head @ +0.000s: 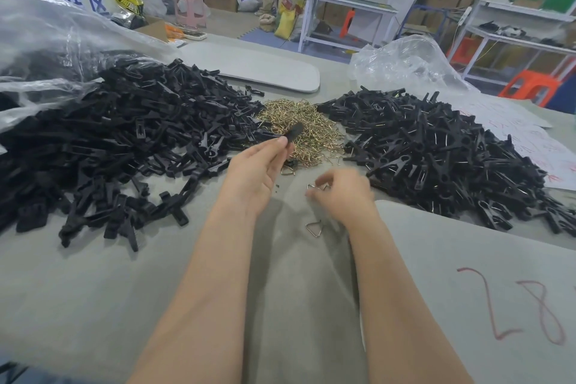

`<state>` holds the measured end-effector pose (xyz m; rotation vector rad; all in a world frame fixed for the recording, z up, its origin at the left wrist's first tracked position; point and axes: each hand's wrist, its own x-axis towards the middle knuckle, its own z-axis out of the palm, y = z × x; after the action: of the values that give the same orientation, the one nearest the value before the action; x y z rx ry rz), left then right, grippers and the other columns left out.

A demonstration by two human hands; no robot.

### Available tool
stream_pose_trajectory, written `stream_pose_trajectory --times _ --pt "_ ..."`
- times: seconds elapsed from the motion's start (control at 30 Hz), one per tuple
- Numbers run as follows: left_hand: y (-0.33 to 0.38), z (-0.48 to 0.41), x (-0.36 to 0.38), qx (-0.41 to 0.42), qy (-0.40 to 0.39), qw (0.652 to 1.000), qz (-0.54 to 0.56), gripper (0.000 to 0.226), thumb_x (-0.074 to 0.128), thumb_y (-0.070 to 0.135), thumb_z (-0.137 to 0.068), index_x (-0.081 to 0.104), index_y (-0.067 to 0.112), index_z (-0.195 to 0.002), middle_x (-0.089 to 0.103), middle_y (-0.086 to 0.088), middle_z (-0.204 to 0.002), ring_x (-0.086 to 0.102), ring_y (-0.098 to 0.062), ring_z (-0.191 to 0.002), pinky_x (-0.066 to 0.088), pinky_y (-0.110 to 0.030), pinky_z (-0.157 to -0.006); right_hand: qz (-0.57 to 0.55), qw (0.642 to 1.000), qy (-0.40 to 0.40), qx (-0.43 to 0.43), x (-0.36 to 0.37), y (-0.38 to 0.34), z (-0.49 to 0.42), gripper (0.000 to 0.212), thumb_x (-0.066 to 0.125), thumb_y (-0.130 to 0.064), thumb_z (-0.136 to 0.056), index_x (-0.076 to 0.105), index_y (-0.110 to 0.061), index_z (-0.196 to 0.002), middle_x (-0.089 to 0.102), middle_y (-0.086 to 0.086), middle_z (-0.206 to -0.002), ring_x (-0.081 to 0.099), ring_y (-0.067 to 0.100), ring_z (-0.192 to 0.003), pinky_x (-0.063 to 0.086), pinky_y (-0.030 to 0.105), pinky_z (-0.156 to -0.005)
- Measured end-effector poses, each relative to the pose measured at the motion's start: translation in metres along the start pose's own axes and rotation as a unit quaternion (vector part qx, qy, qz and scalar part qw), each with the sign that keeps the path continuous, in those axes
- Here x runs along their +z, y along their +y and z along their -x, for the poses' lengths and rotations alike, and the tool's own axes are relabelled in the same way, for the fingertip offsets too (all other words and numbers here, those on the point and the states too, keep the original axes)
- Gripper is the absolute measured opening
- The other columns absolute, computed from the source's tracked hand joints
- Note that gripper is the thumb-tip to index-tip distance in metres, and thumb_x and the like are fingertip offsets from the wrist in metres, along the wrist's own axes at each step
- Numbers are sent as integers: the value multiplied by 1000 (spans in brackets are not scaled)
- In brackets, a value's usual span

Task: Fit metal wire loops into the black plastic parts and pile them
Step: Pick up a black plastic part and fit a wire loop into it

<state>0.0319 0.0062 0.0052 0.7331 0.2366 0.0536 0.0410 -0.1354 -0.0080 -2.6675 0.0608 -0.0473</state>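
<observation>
Head view: a black plastic part [294, 132] is pinched by its near end between the thumb and fingers of the person's left grip [265, 165]. It is held up off the surface [124, 290], with its free end pointing to one o'clock over the near edge of the wire heap [307, 125]. At four o'clock from it, near but apart, is the right grip [343, 193]. It is blurred, but its fingers are curled in and seem to pinch a wire loop [316, 186] at their tips.

The step looks like bringing loop and part together. I'd keep the left grip steady and low on the part, leaving the fitting end free and turned toward the right hand. Feed the loop's ends in squarely rather than forcing one side, and press until it seats. Thin wire will likely twist if pinched too far from its ends.

A spare loop [314, 227] lies on the surface at six o'clock from the right grip. The bare parts [124, 134] spread out at nine to ten o'clock. The finished pile [436, 150], glinting with wire, sits at two to three o'clock and is an easy toss for the right hand.
</observation>
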Motion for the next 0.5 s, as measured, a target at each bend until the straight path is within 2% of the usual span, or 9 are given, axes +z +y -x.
stream_pose_trajectory --times 0.1,0.2,0.3,0.37,0.43,0.5 --pt "2 0 -1 -66 -3 994 90 5 60 -2 -87 63 -4 -83 66 -13 -87 68 -17 -81 56 -17 -72 69 997 -27 27 6 -6 -3 34 64 -40 -84 61 -20 -111 55 8 -122 46 30 -120 40 39 -100" --pt "3 2 0 -118 -14 984 130 11 62 6 -87 61 -4 -91 64 -15 -92 65 -19 -86 56 -24 -75 25 999 -19 -2 6 -6 -5 22 64 -31 -86 56 -15 -98 60 7 -108 53 28 -108 43 34 -89" --pt "-2 2 1 -140 -3 984 107 13 64 15 -87 61 2 -86 61 -8 -82 61 -16 -80 56 -24 -77 -93 995 -3 -38 6 -5 -3 12 64 -18 -87 53 -16 -89 53 -6 -76 53 18 -85 34 23 -69" --pt "-4 3 0 -155 -13 987 38 14 65 25 -87 62 11 -83 60 0 -79 53 -9 -73 44 -20 -67 -184 981 38 -36 1 -1 -3 7 66 -14 -86 61 -14 -91 52 -9 -69 52 13 -73 34 17 -61" --pt "-8 2 0 -174 -28 984 -31 15 64 32 -86 61 19 -81 58 8 -75 44 -4 -64 28 -18 -59 -326 943 67 -19 -8 3 -2 12 65 -8 -86 68 -5 -97 61 -3 -67 58 9 -61 45 12 -58" --pt "-11 1 1 -182 -31 982 -32 10 63 27 -88 60 19 -82 59 8 -74 42 -3 -61 27 -18 -57 -448 892 67 -5 -15 5 0 12 62 -2 -88 68 1 -97 64 4 -66 61 6 -56 54 15 -60"
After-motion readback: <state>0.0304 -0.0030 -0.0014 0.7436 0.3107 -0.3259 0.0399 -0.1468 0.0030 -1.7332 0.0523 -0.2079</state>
